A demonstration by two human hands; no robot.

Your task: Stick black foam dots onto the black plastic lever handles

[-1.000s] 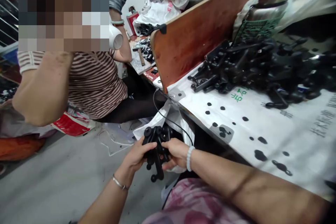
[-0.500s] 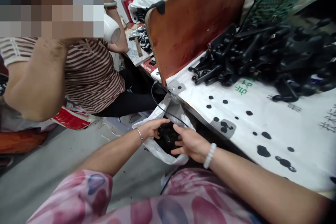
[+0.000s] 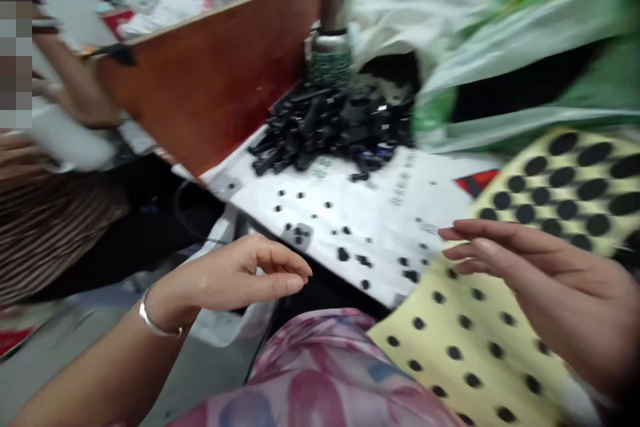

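My left hand hovers in front of the table's near edge, above the opening side of a white plastic bag. Its fingers are loosely curved, with nothing seen in them. Over on the right, my right hand is held with fingers stretched out above a yellow sheet bearing rows of black round dots. Whether its fingertips touch the sheet cannot be made out. Beyond both hands, a heap of black plastic parts lies on the white table cover.
Small black pieces dot the table cover. A wooden partition borders the table's far left, and a metal flask stands behind the heap. Green-and-white plastic bags fill the back right. Another person in a striped shirt sits at the left.
The black parts held in both hands went down into the white bag, and the hands came out without them. My right hand moved right to the yellow sheet as the view turned right.
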